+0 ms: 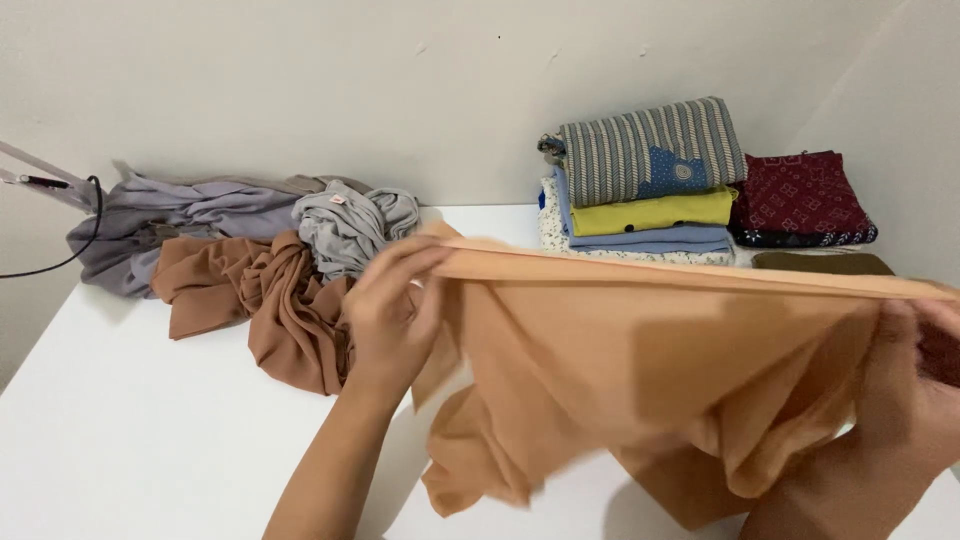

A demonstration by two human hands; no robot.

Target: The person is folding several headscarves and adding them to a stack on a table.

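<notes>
Far left of the white table (130,420), by the wall: a black cable (60,262), then a heap of loose cloths — lilac-grey (170,225), brown (270,300), grey (350,228). Left hand (392,310) pinches the top edge of an orange cloth (640,350), fingers closed on it. The cloth is stretched taut between both hands above the table, lower part hanging down to the tabletop. Behind it, a stack of folded clothes (645,180) and a folded maroon cloth (800,195). Right hand (915,390) at frame edge grips the cloth's other end, fingers clenched.
</notes>
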